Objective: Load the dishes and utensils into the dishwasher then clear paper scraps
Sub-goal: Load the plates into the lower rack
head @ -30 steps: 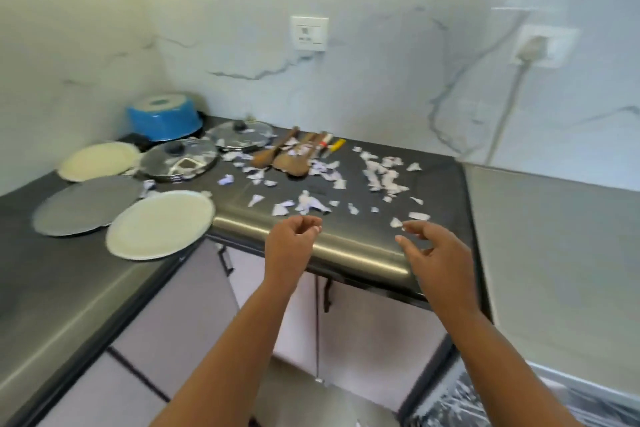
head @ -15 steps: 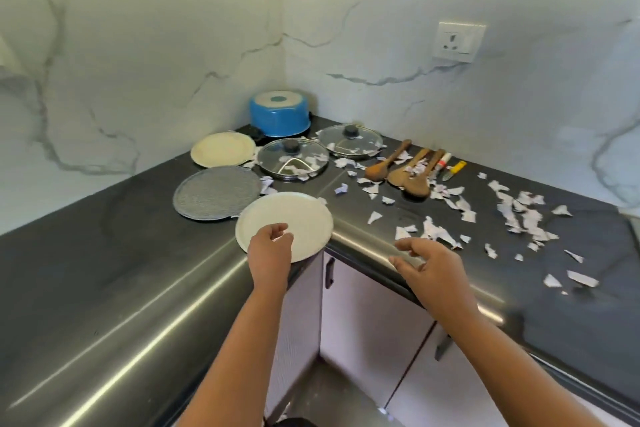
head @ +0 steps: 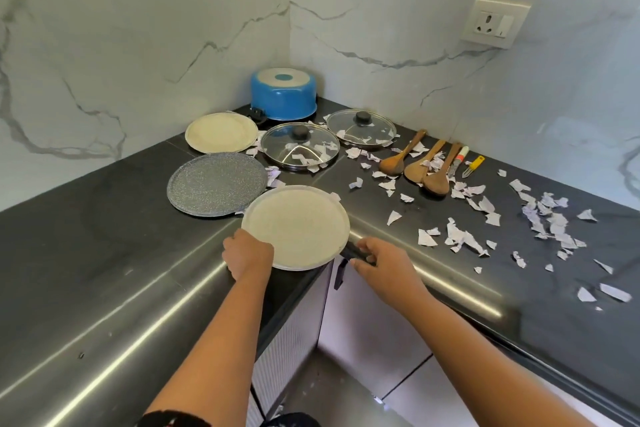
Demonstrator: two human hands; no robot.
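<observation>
A round cream flat pan (head: 298, 222) lies at the inner corner of the dark countertop (head: 104, 253), jutting over its edge. My left hand (head: 247, 255) grips the pan's left rim. My right hand (head: 384, 263) curls round the pan's black handle (head: 349, 251). Behind it lie a grey speckled pan (head: 216, 184), another cream pan (head: 221, 132), two glass lids (head: 299, 151) (head: 361, 128) and an upturned blue pot (head: 283, 94). Three wooden spoons (head: 420, 168), a knife (head: 459, 159) and a yellow peeler (head: 473, 166) lie to the right. Paper scraps (head: 460, 236) litter the counter. No dishwasher is in view.
Marble walls meet in the corner behind the pot. A wall socket (head: 495, 22) sits at the upper right. Pale cabinet doors (head: 363, 322) stand below the counter, with a few scraps on the floor between them.
The view has swung left onto the corner. My left hand has gone to the cream pan's rim, and my right hand has moved from above the counter edge onto the pan's handle.
</observation>
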